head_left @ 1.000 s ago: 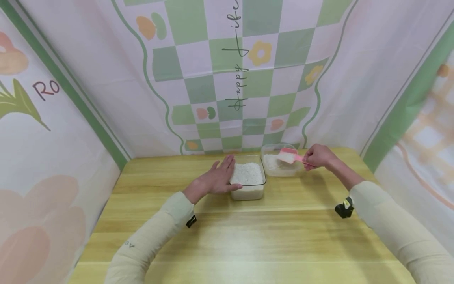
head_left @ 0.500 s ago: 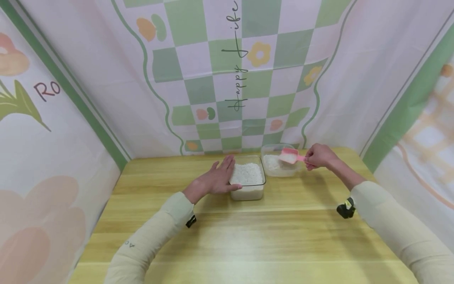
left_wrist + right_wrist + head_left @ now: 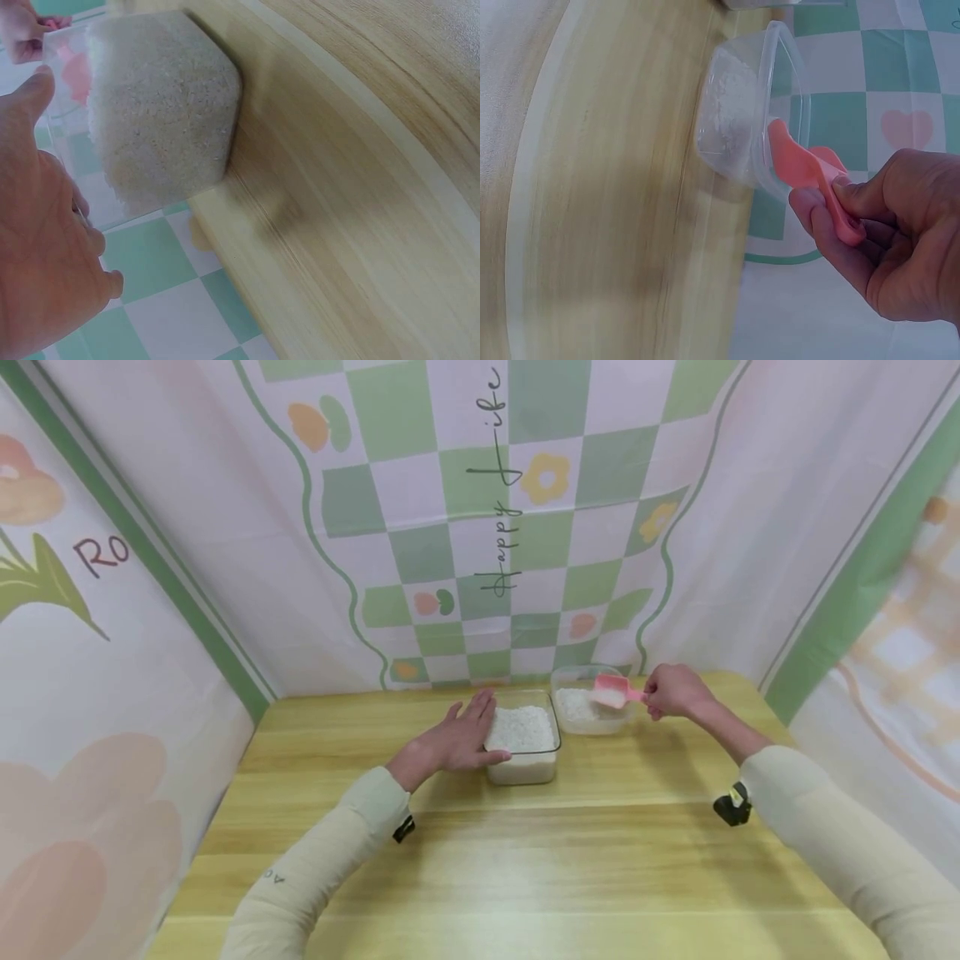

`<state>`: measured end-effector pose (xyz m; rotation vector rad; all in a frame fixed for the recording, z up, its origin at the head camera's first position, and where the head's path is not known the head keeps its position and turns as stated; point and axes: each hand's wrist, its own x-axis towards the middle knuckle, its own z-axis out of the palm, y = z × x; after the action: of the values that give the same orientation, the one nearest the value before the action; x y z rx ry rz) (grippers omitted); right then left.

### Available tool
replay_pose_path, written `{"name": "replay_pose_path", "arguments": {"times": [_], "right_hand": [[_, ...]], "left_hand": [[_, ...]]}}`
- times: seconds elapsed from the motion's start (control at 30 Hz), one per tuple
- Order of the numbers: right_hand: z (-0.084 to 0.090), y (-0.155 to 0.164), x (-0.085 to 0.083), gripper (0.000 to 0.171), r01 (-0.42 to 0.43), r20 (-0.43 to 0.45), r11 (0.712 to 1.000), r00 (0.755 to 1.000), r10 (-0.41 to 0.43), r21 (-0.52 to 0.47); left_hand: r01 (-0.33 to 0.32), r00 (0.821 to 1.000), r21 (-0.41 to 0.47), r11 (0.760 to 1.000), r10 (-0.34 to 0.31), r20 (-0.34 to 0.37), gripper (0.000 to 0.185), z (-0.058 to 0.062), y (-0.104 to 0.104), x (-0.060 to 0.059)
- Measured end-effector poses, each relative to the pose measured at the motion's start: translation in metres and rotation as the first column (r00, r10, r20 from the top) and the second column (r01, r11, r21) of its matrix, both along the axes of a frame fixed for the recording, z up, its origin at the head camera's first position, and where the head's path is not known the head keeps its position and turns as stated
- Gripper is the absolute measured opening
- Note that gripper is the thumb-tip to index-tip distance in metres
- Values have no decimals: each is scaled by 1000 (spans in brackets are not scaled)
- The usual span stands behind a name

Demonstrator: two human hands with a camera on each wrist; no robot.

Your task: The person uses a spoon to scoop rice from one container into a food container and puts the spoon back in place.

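While the right hand (image 3: 672, 691) pinches the small pink plastic scoop (image 3: 611, 690) over the clear round tub (image 3: 592, 710) at one o'clock, a tilt could spill rice onto the counter (image 3: 525, 852); the left hand (image 3: 461, 739) lies flat against the clear square box of rice (image 3: 525, 739).

A light wooden table (image 3: 525, 860) fills the view from 6 o'clock up to the centre. Behind it, at 12 o'clock, hangs a green-and-white checked cloth backdrop (image 3: 480, 527) with flowers and script lettering; pale floral panels (image 3: 90, 710) close in at 9 and 3 o'clock.
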<state>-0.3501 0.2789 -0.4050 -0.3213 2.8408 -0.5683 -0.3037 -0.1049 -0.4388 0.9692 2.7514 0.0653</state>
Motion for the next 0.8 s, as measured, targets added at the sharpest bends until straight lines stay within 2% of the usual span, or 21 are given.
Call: {"name": "replay_pose_path", "arguments": {"times": [0.13, 0.37, 0.53, 0.63, 0.8], "right_hand": [[-1, -3, 5, 8, -10, -81, 997, 997, 16, 79], [-3, -13, 10, 10, -23, -195, 986, 979, 55, 164], [-6, -20, 14, 3, -53, -300, 958, 943, 141, 283], [-6, -22, 17, 6, -61, -350, 935, 917, 190, 349], [-5, -22, 21, 9, -59, -372, 933, 907, 199, 355]], "left_hand": [[2, 1000, -4, 1000, -2, 5, 101, -1, 1, 0], [6, 1000, 12, 1000, -6, 8, 98, 0, 0, 1], [6, 1000, 4, 1000, -6, 15, 96, -1, -2, 1], [4, 1000, 2, 1000, -4, 17, 94, -1, -2, 1], [7, 1000, 6, 1000, -7, 13, 92, -1, -2, 0]]}}
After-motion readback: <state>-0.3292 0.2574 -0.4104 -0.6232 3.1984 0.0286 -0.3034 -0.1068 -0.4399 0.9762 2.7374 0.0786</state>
